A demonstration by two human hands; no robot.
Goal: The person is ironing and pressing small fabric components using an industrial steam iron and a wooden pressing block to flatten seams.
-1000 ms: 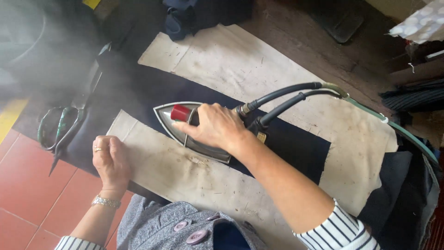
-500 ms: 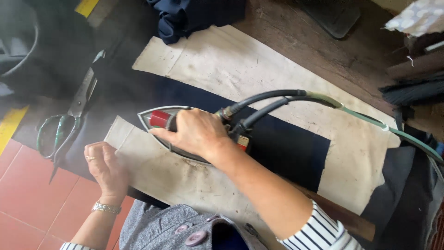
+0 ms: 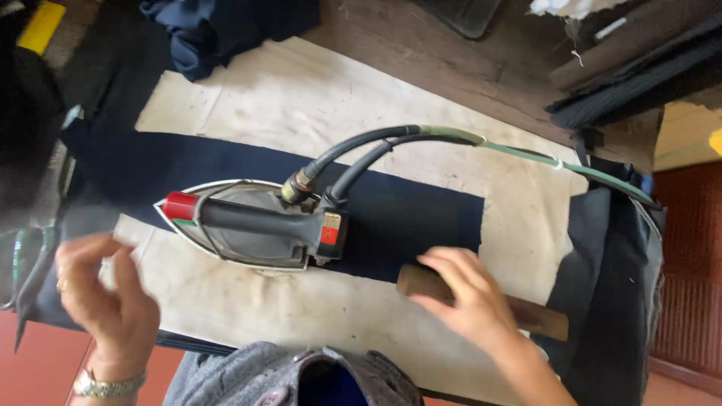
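Note:
A steam iron [image 3: 248,225] with a black handle and red knob rests flat on a dark navy strip of cloth [image 3: 406,218], which lies across a cream pressing cloth [image 3: 316,98]. Two hoses [image 3: 361,154] run from the iron's rear to the right. My right hand [image 3: 466,301] is off the iron and lies on a brown wooden block [image 3: 541,316] near the table's front edge, fingers curled over it. Lifted and blurred at the lower left, my left hand [image 3: 101,297] has its fingers spread, holds nothing, and wears a wristwatch.
Scissors [image 3: 22,263] lie at the far left, blurred. A bundle of dark blue fabric [image 3: 226,26] sits at the back. Grey-blue cloth [image 3: 617,263] hangs over the table's right end. Dark folded material [image 3: 632,75] is stacked at the back right. Red floor tiles show below.
My right hand let go of the iron's handle and moved right onto the wooden block. My left hand lifted off the cream cloth. The iron now stands alone.

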